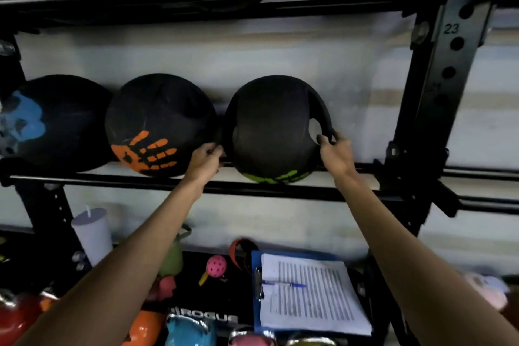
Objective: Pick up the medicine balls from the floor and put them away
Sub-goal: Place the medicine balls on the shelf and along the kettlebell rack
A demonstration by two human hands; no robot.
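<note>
Presently, the green-marked medicine ball (269,132) sits on the rack's rails (112,178), just right of the orange-handprint ball (157,121) — my hands set apart, one on each side of it — left hand (206,159) curled on its left handle, right hand (335,149) wrapped round its right handle.

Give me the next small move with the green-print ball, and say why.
Probably let go of both handles: the green-print ball seems to sit on the rack rails beside the orange-print ball, while the left hand and right hand grip its handles.
</note>
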